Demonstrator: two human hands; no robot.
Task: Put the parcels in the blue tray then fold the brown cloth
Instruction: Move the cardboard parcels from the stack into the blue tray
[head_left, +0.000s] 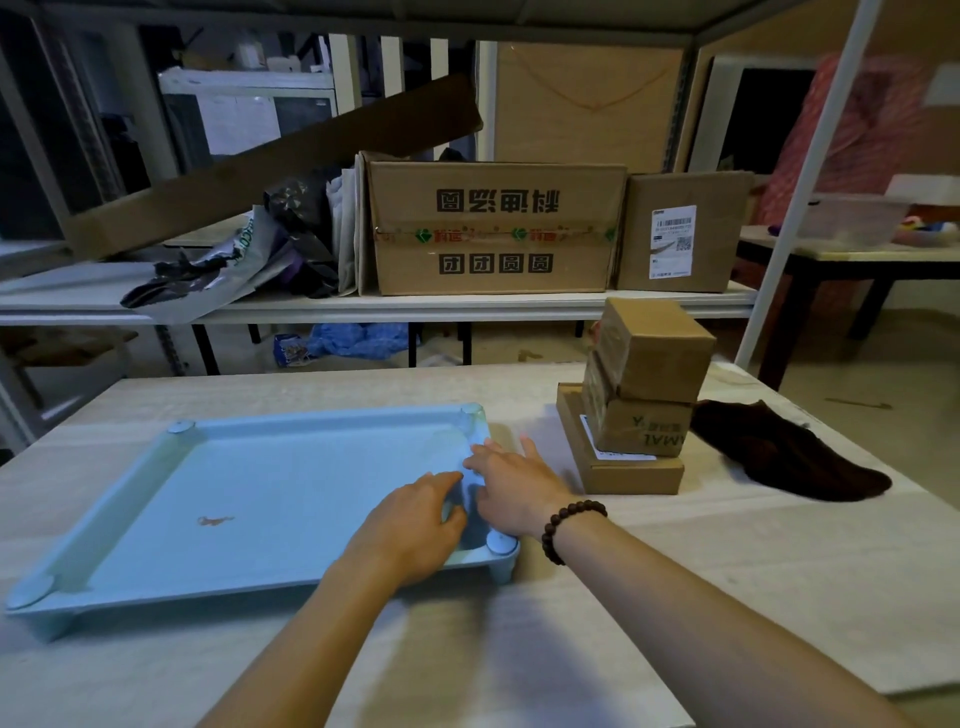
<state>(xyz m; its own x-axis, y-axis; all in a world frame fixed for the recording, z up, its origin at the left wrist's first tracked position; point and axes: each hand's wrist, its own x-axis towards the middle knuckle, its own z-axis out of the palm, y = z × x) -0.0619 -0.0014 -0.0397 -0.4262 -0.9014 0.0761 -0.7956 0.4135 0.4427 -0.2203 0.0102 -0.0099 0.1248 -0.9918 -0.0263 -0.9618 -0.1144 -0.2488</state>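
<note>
On the pale wood-grain desk (675, 597) in front of you, the shallow light-blue plastic tray (156, 499) lies to the left, standing on short legs, with a small brown stain on its floor and nothing else inside it. Both your hands are at its right edge. Your left hand (410, 525) rests palm-down on the tray floor near the right wall, its fingers (441, 480) loosely curled and close together, gripping nothing that can be seen. Your right hand (511, 480), with a dark beaded bracelet (569, 525) on the wrist, lies over the tray's right rim, fingers (480, 454) somewhat spread and pointing toward the far right corner; whether they clasp the rim or only rest on it cannot be told.

Just right of the tray stands the stack of three brown cardboard parcels (641, 400): a flat wide one at the bottom bearing a white label, a smaller box on it, and another box on top, turned slightly askew. The parcels are apart from both hands. Beside the stack, further right, the dark brown cloth (784, 452) lies crumpled and unfolded on the desk.

Behind the desk a white shelf (363, 306) carries a large printed cardboard carton (493, 228).
</note>
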